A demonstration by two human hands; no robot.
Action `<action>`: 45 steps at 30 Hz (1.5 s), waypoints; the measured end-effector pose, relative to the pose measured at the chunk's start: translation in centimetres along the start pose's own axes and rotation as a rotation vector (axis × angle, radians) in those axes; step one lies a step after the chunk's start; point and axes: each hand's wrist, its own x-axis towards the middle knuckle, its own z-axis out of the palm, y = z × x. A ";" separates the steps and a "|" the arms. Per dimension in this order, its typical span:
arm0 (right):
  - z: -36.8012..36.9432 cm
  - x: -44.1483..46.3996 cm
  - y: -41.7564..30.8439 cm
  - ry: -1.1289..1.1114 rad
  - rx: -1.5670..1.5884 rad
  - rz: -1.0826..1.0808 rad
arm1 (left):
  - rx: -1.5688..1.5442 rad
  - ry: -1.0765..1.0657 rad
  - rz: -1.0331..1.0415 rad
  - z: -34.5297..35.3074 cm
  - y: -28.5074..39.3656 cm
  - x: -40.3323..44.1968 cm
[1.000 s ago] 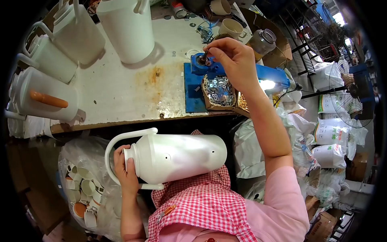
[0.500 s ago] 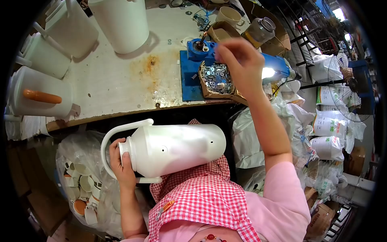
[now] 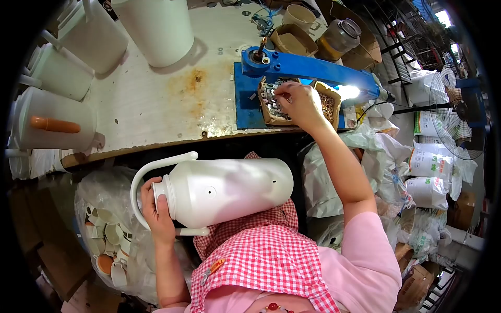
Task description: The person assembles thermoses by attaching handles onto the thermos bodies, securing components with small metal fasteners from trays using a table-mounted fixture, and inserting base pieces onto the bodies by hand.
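My left hand (image 3: 160, 219) is closed round the neck of a white thermos jug body (image 3: 235, 190), which lies on its side across my lap. A curved white handle (image 3: 151, 166) arches past its neck. Two small dark holes show in the jug's side. My right hand (image 3: 303, 107) is at a cardboard box of metal washers (image 3: 272, 104), fingertips pinched together among them. Whatever lies between those fingertips is too small to make out. Beside it stands another box with small copper-coloured parts (image 3: 327, 107), partly hidden by my hand.
A blue machine arm (image 3: 323, 72) with a lit lamp runs behind the boxes on a blue base (image 3: 245, 112). Several white jugs (image 3: 154, 31) stand along the left of the workbench (image 3: 156, 115). A plastic bag of parts (image 3: 107, 229) is at lower left; a fan (image 3: 454, 109) stands right.
My right hand has come down from in front of the blue machine arm to the washer box. My left hand still holds the jug in nearly the same place.
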 end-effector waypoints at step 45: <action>-4.1 -2.7 -8.8 0.007 0.612 -0.150 | 0.151 0.494 -0.173 -10.6 3.7 -2.8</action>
